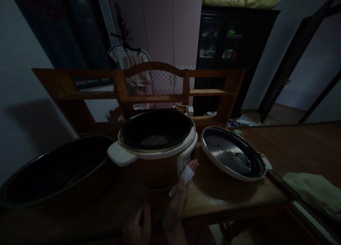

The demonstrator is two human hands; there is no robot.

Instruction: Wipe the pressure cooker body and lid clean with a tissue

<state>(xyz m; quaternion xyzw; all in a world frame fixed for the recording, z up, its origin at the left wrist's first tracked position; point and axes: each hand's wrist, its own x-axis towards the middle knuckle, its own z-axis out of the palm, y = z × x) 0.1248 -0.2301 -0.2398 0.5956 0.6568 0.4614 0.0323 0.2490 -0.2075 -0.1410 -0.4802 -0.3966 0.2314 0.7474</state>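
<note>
An open rice cooker [157,149] stands on the wooden table [226,191], cream rim around a dark, empty-looking cavity. My right hand [179,206] reaches up to the cooker's front right side and pinches a small white cloth or tissue [185,177] against the body near the control panel. My left hand [138,227] sits low at the bottom edge, below the cooker, its fingers curled in the dark; whether it holds anything is hidden. The cooker's lid [234,154] lies upside down to the right, its metal inner plate facing up.
A large dark inner pot or pan [53,172] lies at the left. A wooden shelf rack [149,92] stands behind the cooker. A pale green cloth [317,191] rests at the right on a rail. Clothes hang before a pink wardrobe; a dark cabinet stands beyond.
</note>
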